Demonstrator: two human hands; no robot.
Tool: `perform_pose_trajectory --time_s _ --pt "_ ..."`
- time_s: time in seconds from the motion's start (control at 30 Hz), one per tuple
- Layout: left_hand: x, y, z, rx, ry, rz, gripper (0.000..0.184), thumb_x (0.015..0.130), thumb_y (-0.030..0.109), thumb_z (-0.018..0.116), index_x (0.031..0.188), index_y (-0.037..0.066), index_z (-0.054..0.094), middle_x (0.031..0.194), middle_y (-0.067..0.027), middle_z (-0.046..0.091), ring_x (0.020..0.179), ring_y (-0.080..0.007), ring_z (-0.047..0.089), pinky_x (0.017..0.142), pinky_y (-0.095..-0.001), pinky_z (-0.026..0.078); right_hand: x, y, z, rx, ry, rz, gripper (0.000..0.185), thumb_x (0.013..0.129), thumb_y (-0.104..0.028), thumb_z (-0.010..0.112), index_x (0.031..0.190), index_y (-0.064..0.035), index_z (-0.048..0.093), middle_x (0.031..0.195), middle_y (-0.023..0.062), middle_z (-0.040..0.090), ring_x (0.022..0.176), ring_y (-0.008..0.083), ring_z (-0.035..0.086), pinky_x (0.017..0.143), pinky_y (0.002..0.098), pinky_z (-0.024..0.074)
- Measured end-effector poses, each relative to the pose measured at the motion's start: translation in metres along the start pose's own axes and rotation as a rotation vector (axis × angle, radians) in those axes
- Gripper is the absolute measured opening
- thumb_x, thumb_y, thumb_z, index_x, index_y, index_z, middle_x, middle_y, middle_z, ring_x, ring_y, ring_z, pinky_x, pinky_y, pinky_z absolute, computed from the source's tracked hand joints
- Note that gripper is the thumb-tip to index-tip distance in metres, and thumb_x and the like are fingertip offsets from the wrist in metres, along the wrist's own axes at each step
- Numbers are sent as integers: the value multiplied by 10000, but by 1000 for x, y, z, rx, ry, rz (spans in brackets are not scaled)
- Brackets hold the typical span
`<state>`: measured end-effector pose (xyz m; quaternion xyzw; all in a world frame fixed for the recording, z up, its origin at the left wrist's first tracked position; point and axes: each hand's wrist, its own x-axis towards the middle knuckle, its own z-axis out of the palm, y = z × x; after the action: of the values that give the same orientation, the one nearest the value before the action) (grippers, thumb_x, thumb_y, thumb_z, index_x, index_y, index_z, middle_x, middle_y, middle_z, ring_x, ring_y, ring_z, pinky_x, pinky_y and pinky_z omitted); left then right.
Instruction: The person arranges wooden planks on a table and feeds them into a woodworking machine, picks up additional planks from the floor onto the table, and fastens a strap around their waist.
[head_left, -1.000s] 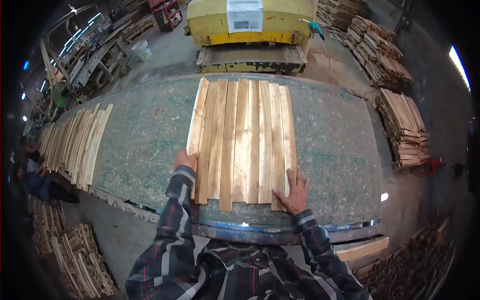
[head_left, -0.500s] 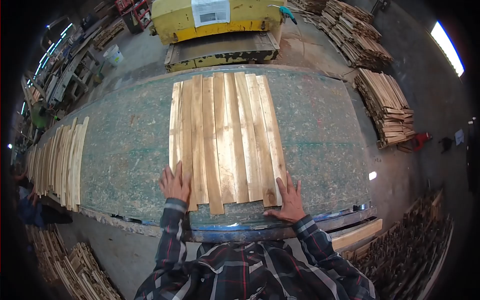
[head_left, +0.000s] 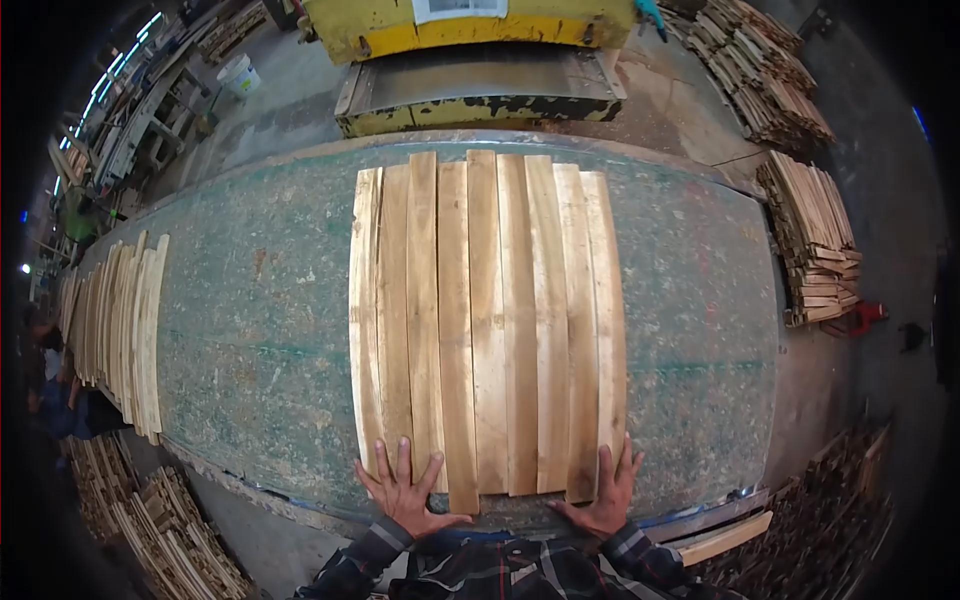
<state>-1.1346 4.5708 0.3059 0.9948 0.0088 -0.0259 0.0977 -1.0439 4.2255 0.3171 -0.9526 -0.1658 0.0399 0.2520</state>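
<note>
Several wooden strips (head_left: 488, 330) lie side by side on the green, worn tabletop (head_left: 260, 330), their long sides running away from me and their near ends uneven. My left hand (head_left: 405, 498) is spread over the near ends of the leftmost strips, fingers apart. At the near right corner, my right hand (head_left: 606, 500) rests with its fingers spread against the ends and edge of the outer strips. Neither hand is wrapped round anything.
More strips (head_left: 120, 330) lie at the table's left end, beside a person (head_left: 75, 395). Beyond the table stands a yellow machine (head_left: 480, 105). Stacked wood (head_left: 815, 240) is on the right floor, more (head_left: 180, 530) at lower left. A white bucket (head_left: 239, 76) stands behind.
The view has shifted closer over the strips. My left hand has moved from the left edge onto the near ends, fingers now spread. My right hand remains at the near right corner.
</note>
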Motion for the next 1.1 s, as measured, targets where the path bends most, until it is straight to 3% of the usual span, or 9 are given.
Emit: perform_pose_trajectory --time_s 0.2,0.33,0.47,0.53,0.63,0.8,0.97,1.07,1.1 --pt "83 -28 -14 -45 60 -19 1115 594 929 676 1489 277 548 1679 -223 220 1541 -526 99 1105 -794 31 94 -5 -7 -35 -54 -17 1268 649 -641 875 1622 -116 255 1578 397 217 1509 540 180 1156 752 12" --pt "212 -68 -30 -72 139 -13 1149 564 888 728 1519 285 515 1675 -218 234 1535 -523 125 1108 -798 50 235 2 -3 -112 26 -121 1267 654 -676 844 1616 -92 262 1589 387 220 1513 533 178 1165 742 18" --pt "377 -133 -44 10 220 -9 1107 591 894 695 1538 366 471 1682 -176 242 1537 -509 139 1116 -816 47 415 -10 -4 -226 80 -126 1211 673 -753 783 1557 -30 381 1595 366 248 1520 474 222 1202 699 37" --pt "448 -152 -51 58 224 -66 888 771 821 618 1541 413 446 1690 -125 251 1554 -453 151 1138 -800 27 490 -14 2 -363 107 -85 1140 741 -819 673 1558 -69 408 1606 340 264 1529 453 219 1208 688 52" --pt "516 -177 -42 37 287 -170 650 953 690 492 1548 442 414 1694 -81 256 1567 -393 160 1162 -773 12 558 -15 28 -382 216 -97 801 952 -735 443 1567 -223 422 1641 262 268 1544 435 201 1207 696 21" --pt "549 -196 -30 35 348 -145 542 1035 616 378 1554 461 383 1696 -62 252 1571 -363 166 1167 -764 8 602 -14 48 -387 238 -118 551 1083 -556 265 1556 -326 429 1691 162 227 1572 378 157 1204 704 -26" --pt "559 -197 -40 118 388 -185 483 1049 588 374 1514 474 438 1667 -73 308 1565 -344 196 1191 -747 37 618 -24 37 -347 101 -140 611 1080 -572 217 1599 -278 351 1689 153 241 1573 357 169 1202 715 -17" --pt "543 -172 -45 140 505 -154 446 1050 435 489 1495 405 494 1606 -102 405 1503 -345 343 1195 -728 131 579 -44 38 -257 99 -114 605 1079 -558 275 1571 -231 409 1685 153 249 1574 363 158 1209 704 -25" --pt "522 -159 -43 58 514 -95 446 1044 400 516 1489 385 507 1595 -110 419 1486 -345 372 1190 -729 148 549 -44 38 -201 200 -195 542 1073 -501 372 1501 -193 498 1629 168 348 1532 366 262 1212 674 85"
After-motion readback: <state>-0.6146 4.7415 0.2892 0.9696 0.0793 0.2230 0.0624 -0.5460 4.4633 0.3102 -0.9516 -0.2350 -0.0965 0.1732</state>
